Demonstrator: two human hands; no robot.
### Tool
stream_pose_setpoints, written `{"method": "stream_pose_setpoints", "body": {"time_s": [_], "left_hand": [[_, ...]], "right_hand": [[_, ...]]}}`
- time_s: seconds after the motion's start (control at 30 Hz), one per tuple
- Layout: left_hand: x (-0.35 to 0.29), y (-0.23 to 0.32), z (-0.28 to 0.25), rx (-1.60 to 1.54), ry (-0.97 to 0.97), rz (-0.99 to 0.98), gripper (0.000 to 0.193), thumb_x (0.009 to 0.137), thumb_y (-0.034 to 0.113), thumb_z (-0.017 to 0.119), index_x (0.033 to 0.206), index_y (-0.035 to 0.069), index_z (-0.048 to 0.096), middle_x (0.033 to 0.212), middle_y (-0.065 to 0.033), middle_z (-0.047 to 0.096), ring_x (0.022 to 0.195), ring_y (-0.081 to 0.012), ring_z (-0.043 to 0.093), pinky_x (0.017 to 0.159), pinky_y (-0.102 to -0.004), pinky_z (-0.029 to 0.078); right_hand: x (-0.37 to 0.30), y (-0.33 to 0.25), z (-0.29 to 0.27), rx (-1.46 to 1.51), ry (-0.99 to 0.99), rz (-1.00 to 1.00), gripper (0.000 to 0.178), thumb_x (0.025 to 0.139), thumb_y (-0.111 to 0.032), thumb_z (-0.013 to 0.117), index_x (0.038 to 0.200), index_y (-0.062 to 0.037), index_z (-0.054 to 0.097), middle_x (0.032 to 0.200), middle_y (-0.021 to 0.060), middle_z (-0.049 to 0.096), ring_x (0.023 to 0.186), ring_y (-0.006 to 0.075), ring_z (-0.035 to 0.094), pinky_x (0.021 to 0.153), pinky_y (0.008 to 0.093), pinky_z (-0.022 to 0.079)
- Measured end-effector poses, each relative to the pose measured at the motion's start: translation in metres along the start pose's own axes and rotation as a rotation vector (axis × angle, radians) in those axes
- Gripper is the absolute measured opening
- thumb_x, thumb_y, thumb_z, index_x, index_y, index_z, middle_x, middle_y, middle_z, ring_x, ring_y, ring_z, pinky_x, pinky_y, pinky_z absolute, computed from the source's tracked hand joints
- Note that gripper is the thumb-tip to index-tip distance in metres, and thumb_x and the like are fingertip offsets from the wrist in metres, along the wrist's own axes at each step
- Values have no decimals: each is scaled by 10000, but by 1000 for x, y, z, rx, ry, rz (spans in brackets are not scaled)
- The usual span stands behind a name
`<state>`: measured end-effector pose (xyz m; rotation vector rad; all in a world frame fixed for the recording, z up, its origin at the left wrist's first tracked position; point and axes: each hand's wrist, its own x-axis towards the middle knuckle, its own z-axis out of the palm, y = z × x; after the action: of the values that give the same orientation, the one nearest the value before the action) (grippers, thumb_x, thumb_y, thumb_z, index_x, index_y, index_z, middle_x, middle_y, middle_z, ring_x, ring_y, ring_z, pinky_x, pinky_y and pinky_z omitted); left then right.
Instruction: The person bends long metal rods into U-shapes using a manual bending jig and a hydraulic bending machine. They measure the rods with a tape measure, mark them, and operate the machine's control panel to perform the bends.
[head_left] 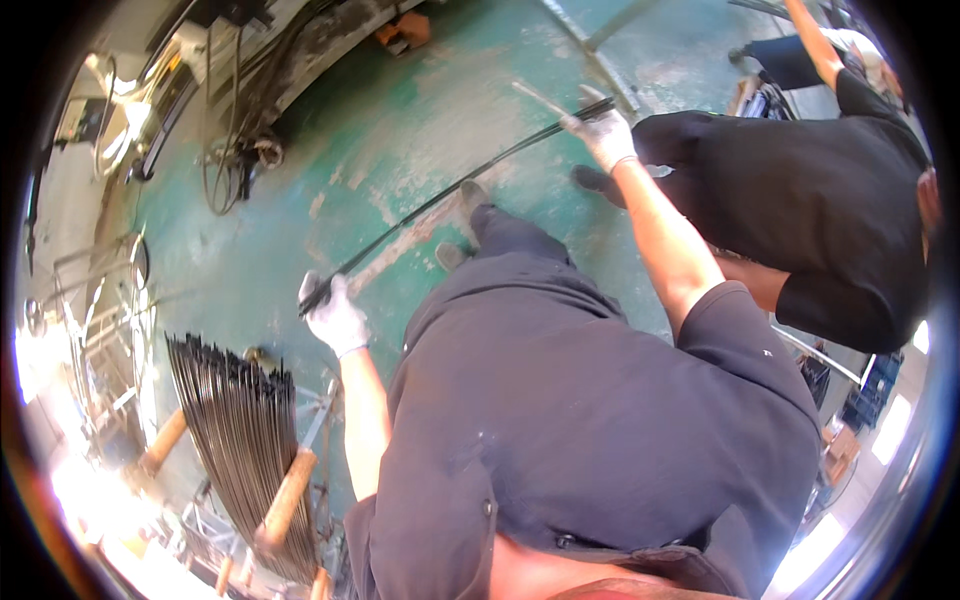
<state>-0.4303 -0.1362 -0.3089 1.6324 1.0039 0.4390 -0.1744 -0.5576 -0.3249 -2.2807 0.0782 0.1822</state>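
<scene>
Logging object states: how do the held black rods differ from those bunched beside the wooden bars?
The held rods form a slim strand; the bunched rods, a thick mass. The held rods span left hand to right hand; the bunched rods sit beside wooden bars. Both are long and dark.

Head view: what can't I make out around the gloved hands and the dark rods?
All in the head view:
Long thin black rods in the white-gloved left hand and white-gloved right hand: too thin and close together to count.
Pale thin stick at the right hand: blurred, its kind unclear.
Nearer co-worker in black clothing: partly cut off by the dark rim.
</scene>
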Motion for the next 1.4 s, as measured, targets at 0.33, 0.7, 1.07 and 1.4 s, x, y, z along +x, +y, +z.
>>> {"method": "stream_pose_setpoints", "body": {"time_s": [0.33, 0.7, 1.07, 1.4], "left_hand": [[7, -17, -5, 32, 62, -12, 516, 809, -1, 692, 1292, -37, 515, 1206, -161, 598, 1095, -262, 596, 985, -371, 474], [12, -12, 17, -61, 39, -87, 550, 760, -46, 721, 1272, -33, 521, 1239, -170, 591, 1163, -259, 574, 1038, -385, 444], [-2, 85, 96, 151, -63, -245, 293, 842, 121, 741, 1090, -1, 643, 992, -67, 691, 854, -190, 643, 811, -331, 548], [60, -78, 3, 2, 105, 78, 426, 794, -48, 688, 1211, -41, 599, 1152, -121, 643, 1008, -224, 615, 912, -371, 502]], "right_hand": [[7, -15, 5, -51, -118, -23, 840, 745, -354, 809, 1434, -54, 435, 1292, 201, 607, 1203, 289, 584, 1031, 337, 441], [9, -6, -3, 112, -136, 53, 872, 757, -253, 809, 1499, -119, 371, 1402, 187, 529, 1200, 240, 590, 1039, 344, 440], [7, -32, -62, -437, -105, 96, 581, 775, -361, 767, 1233, -34, 622, 1106, 198, 685, 1038, 286, 658, 889, 395, 522], [-18, -25, 1, 126, -108, -15, 896, 709, -253, 836, 1482, -148, 394, 1339, 170, 582, 1220, 270, 571, 1043, 365, 449]]}}
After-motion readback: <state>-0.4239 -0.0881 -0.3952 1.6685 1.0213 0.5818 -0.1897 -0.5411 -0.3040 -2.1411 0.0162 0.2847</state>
